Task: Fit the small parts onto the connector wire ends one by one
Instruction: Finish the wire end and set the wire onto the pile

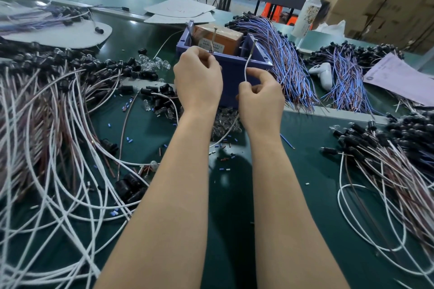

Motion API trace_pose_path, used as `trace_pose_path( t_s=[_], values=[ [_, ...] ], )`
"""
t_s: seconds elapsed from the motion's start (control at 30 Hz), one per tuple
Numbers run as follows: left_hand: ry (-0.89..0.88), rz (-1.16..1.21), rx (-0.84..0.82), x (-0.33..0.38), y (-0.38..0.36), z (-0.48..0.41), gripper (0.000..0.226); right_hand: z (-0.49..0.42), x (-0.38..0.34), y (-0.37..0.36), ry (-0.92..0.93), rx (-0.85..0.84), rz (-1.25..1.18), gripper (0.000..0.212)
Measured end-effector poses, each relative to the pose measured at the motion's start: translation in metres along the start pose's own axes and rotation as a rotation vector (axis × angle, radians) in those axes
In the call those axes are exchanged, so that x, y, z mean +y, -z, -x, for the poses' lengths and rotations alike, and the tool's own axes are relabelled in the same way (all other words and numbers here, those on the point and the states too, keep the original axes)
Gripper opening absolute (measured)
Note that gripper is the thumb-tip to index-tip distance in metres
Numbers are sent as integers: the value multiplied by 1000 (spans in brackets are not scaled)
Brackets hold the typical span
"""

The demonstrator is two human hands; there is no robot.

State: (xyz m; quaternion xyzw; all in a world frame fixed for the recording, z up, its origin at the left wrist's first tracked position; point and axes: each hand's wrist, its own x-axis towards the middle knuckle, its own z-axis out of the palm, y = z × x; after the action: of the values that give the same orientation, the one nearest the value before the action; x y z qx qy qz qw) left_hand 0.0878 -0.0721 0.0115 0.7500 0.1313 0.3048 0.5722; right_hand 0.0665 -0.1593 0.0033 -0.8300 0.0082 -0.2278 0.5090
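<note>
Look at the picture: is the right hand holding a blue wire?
No, the right hand pinches a white wire that curves up in front of the blue bin.

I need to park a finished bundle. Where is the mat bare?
Barest: the green mat between the right forearm and the right-hand wire pile. Smaller: between the white card and blue bin. Left side is buried in white wires.

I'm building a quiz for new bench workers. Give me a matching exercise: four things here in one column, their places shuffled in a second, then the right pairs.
1 blue bin
2 bottle
3 game controller
4 paper sheet

A flat at the right edge of view
B holds an orange box
C standing upright at the far side
D lying between bundles of blue wires

Pairs: 1-B, 2-C, 3-D, 4-A
</note>
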Motion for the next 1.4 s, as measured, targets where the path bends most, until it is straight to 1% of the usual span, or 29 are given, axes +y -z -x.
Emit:
trace_pose_path(
  t_s=[0.17, 0.67, 0.8, 1.4],
  values=[
    [9, -1, 12, -1, 1, -1, 9, 0, 1, 1, 0, -3, 6, 31],
    [21, 18, -19, -1, 0, -2, 7, 0, 1, 0, -10, -1, -1, 30],
    [33, 17, -15, -1, 0, -2, 13, -1, 1, 0, -38, 14, -22, 30],
    [50, 38, 9, 0, 0, -1, 13, 1, -2, 1, -24, -19, -18, 32]
  ],
)
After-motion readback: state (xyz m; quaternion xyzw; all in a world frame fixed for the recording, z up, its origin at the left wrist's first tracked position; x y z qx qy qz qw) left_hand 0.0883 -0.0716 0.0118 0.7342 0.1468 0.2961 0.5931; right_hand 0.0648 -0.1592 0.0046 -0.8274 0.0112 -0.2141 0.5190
